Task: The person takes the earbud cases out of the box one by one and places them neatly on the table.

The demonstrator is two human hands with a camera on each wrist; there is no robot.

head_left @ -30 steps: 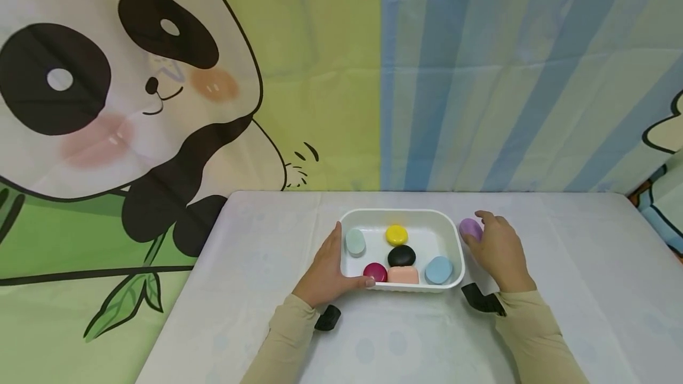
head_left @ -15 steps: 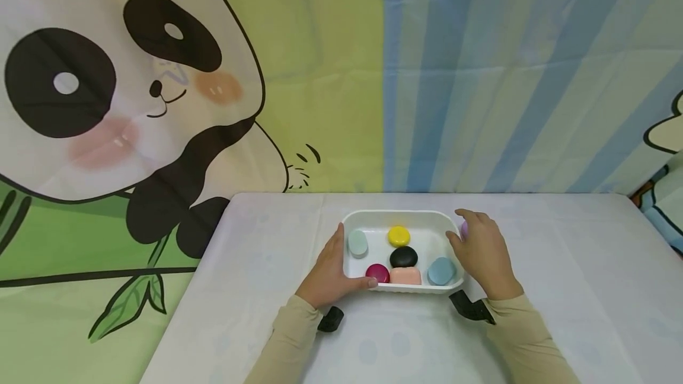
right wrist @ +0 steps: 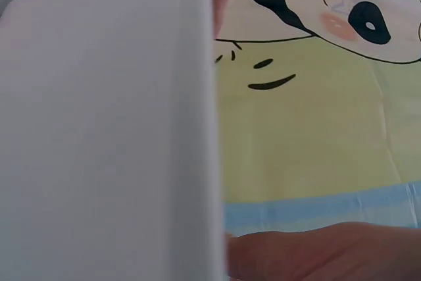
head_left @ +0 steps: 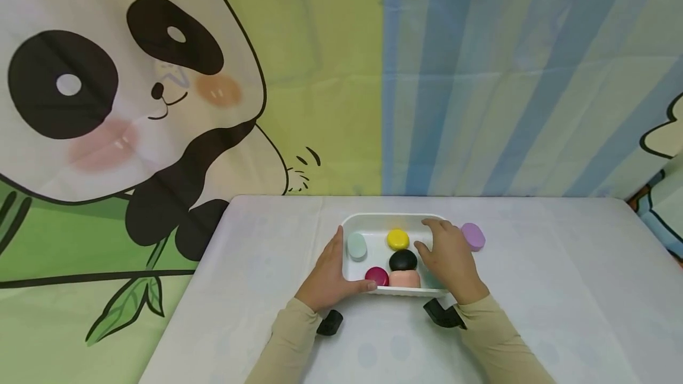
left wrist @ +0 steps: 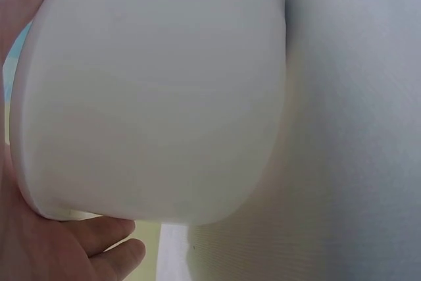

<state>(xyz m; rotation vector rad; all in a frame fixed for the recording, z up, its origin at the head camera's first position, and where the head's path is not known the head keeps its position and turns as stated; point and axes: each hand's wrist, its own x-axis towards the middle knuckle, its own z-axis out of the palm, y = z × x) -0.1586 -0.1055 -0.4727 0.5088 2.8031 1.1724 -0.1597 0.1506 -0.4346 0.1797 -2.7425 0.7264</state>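
Note:
A shallow white tray [head_left: 373, 219] on the table holds several smooth, rounded pieces. My left hand [head_left: 333, 274] grips its left end, thumb along the front wall and fingers up the left side. The left wrist view has the tray's outer wall [left wrist: 151, 97] filling most of it. My right hand [head_left: 450, 256] is over the tray's right end, fingers apart and loosely bent, nothing between them. The black oval piece [head_left: 402, 260] and the yellow round piece [head_left: 398, 239] are nearest its thumb and fingertips. The light blue piece is mostly hidden under that hand.
Just right of the tray lies a purple oval piece [head_left: 473, 237] on the table. Inside the tray are also a pale green piece [head_left: 357, 247], a dark pink round piece [head_left: 377, 276] and a peach block [head_left: 405, 279]. A printed cloth [head_left: 331, 76] hangs behind the table.
My right hand has moved left from the purple piece to over the tray's right end, leaving that piece on the table. The left hand keeps its grip on the tray.

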